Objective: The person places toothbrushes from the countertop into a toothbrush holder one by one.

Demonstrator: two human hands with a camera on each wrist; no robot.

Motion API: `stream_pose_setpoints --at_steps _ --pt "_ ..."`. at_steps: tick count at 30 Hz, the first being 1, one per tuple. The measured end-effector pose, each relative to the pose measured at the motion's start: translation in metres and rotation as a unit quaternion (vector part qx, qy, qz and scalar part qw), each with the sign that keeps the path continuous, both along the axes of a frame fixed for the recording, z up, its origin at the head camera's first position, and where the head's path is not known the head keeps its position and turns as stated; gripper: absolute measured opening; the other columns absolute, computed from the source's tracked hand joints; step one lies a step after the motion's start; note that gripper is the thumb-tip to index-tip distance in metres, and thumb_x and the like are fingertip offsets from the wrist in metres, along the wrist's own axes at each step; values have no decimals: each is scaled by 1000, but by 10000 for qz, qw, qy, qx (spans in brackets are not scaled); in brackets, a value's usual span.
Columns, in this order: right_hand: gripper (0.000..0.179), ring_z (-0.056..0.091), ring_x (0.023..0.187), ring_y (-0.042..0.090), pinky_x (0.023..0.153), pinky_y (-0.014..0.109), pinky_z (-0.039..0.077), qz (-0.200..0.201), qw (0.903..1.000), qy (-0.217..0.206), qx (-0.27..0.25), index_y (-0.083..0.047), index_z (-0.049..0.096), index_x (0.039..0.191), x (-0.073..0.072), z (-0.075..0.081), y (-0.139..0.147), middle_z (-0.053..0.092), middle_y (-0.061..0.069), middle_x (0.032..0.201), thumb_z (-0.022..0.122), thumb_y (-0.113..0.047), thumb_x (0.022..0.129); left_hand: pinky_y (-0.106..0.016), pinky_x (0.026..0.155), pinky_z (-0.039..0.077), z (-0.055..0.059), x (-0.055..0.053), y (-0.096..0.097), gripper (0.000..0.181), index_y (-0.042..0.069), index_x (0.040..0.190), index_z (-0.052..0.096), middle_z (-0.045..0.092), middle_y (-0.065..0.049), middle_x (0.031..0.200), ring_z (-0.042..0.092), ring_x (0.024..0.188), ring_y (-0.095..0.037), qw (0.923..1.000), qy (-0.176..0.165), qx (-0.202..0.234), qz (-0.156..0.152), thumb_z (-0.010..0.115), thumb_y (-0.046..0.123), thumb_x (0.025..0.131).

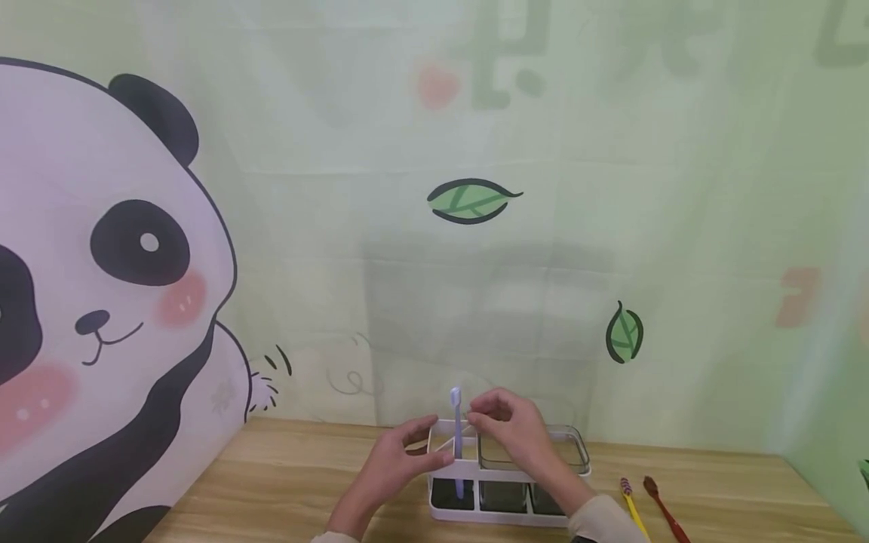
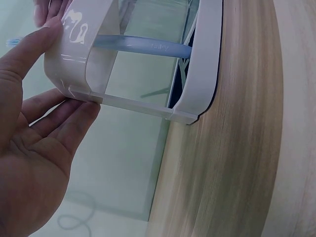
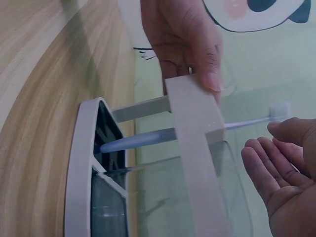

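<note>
A white toothbrush holder (image 1: pixel 509 519) with a dark base and clear cup-like compartments stands on the wooden table. My left hand (image 1: pixel 394 460) grips the left end of its upper frame, thumb on the front and fingers at the side, as the left wrist view (image 2: pixel 37 148) shows. A pale blue toothbrush (image 1: pixel 458 430) stands upright in the left slot, head up, handle end down at the base (image 3: pixel 138 140). Beside its white head (image 3: pixel 280 111) is my right hand (image 1: pixel 517 431), thumb and fingers apart with nothing between them. The rear of the holder is partly hidden by my right hand.
To the right of the holder lie a yellow toothbrush (image 1: pixel 634 507) and a red-brown toothbrush (image 1: pixel 667 510). The wooden table (image 1: pixel 312 452) ends at a pale green backdrop (image 1: pixel 305 226) printed with a panda and leaves.
</note>
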State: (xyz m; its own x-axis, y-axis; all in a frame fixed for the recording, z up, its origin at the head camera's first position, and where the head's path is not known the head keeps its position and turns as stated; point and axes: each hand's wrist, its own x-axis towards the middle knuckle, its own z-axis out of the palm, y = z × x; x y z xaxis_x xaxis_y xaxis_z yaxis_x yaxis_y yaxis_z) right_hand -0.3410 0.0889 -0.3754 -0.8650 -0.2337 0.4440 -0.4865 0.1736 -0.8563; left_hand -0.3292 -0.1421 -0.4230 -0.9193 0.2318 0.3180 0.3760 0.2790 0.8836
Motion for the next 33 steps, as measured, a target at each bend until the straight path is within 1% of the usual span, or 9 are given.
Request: stream_pose_setpoints --at_steps 4,9,13,18,25,33 --pt "19 73 97 23 81 24 59 -213 9997 32 133 3 73 110 4 4 8 77 11 104 80 -8 96 -55 101 56 0 1 0 72 -4 148 57 60 -29 144 62 127 -48 10000 -18 -22 -3 87 28 91" --pt "19 72 97 19 83 25 58 -516 9983 -38 265 -3 74 111 11 10 19 78 5 104 81 -13 96 -55 101 56 0 1 0 72 -4 148 57 61 -29 143 62 126 -48 10000 -22 -4 -12 87 27 91" --pt "21 72 100 19 87 25 58 -590 9979 -30 278 -3 74 114 20 16 30 77 4 106 80 -14 97 -55 101 56 0 1 0 72 -3 148 58 62 -28 142 62 127 -48 10000 -20 -37 28 88 28 90" --pt "27 71 104 17 92 26 56 -803 9957 -134 431 -6 73 119 33 21 45 77 2 111 80 -23 98 -56 101 56 0 1 0 73 -3 148 58 62 -28 142 62 127 -49 10000 -55 -44 38 88 29 90" --pt "27 72 103 15 91 24 57 -1050 9933 -163 456 -6 73 120 45 23 70 77 3 111 79 -22 99 -56 101 56 0 2 0 73 -3 148 58 62 -28 142 61 128 -49 10000 -64 -36 37 88 29 90" --pt "35 72 102 10 89 20 56 -1489 9864 -31 700 -7 72 122 54 23 106 77 3 115 79 -32 99 -56 101 56 1 3 0 72 -4 147 58 62 -28 142 62 127 -49 10000 -23 -24 37 88 28 90"
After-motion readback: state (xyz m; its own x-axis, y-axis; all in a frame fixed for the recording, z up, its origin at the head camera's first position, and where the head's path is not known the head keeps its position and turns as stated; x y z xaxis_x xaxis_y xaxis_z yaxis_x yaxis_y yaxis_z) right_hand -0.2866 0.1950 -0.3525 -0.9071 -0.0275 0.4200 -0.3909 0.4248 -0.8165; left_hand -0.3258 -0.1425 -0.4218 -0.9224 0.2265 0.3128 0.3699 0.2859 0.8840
